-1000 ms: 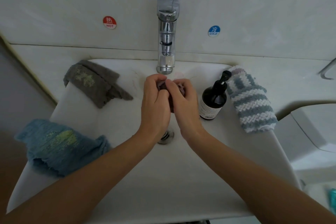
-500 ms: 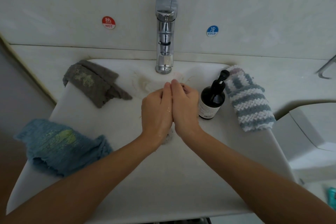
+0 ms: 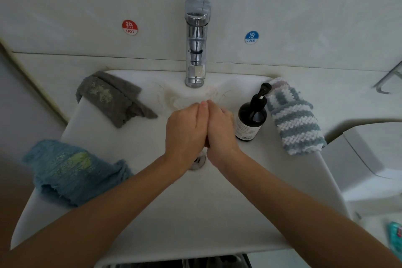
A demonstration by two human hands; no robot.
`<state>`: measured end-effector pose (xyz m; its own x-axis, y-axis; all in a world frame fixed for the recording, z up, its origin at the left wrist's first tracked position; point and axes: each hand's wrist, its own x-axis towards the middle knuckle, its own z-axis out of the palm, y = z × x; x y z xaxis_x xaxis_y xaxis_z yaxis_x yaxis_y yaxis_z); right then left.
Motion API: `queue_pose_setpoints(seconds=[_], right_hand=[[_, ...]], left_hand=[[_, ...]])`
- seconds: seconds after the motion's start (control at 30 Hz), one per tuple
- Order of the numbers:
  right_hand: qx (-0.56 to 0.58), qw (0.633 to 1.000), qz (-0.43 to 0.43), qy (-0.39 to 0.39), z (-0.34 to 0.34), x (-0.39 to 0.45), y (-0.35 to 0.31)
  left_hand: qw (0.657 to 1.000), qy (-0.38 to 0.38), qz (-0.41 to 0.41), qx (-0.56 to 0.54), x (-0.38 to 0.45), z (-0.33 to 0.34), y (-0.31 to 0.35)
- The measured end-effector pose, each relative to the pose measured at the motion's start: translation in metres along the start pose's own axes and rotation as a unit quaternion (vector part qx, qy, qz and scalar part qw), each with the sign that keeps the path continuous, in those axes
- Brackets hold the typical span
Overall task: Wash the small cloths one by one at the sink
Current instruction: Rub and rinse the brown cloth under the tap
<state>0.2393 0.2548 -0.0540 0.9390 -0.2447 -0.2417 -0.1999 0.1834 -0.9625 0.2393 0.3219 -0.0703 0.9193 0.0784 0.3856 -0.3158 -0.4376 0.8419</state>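
Observation:
My left hand (image 3: pixel 185 130) and my right hand (image 3: pixel 219 128) are pressed palm to palm with straight fingers over the basin of the white sink (image 3: pixel 217 235), in front of the tap (image 3: pixel 195 50). A dark sliver of a small cloth (image 3: pixel 206 143) shows between the heels of the palms; the rest of it is hidden. A grey cloth (image 3: pixel 111 98) with pale stains lies on the sink's back left rim. On the left rim lies a blue cloth (image 3: pixel 71 172) with yellow-green stains. A blue and white striped cloth (image 3: pixel 293 119) lies on the right rim.
A dark pump bottle (image 3: pixel 250 119) stands just right of my right hand. The drain (image 3: pixel 199 162) sits under my wrists. Hot and cold stickers flank the tap on the wall. A white fixture (image 3: pixel 369 159) stands to the right.
My hands gripped the dark cloth with curled fingers under the tap a second ago. They have since flattened palm to palm around it and drawn slightly toward me.

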Motion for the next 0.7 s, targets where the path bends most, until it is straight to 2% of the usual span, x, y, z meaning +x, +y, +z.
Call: queue_pose_setpoints(seconds=[0.17,0.33,0.4,0.47,0.57,0.7], right_hand=[[0.009,0.999,-0.031,0.0,-0.008,-0.004,-0.019],[0.013,0.997,-0.076,-0.018,-0.015,-0.012,-0.029],[0.007,0.996,-0.093,-0.015,-0.014,-0.015,-0.03],[-0.007,0.995,-0.095,-0.029,-0.016,-0.016,-0.033],[-0.102,0.986,-0.096,-0.089,-0.027,-0.014,-0.041],[-0.234,0.942,-0.182,-0.157,-0.045,-0.012,-0.053]], left_hand=[[0.998,-0.067,-0.003,0.006,0.006,-0.011,0.008],[0.987,-0.116,0.034,0.107,0.02,-0.038,0.008],[0.982,-0.137,0.016,0.131,0.023,-0.044,0.011],[0.983,-0.156,-0.025,0.092,0.024,-0.047,0.013],[0.985,-0.162,-0.051,0.036,0.026,-0.055,0.016],[0.978,-0.195,-0.078,-0.008,0.028,-0.069,0.022]])
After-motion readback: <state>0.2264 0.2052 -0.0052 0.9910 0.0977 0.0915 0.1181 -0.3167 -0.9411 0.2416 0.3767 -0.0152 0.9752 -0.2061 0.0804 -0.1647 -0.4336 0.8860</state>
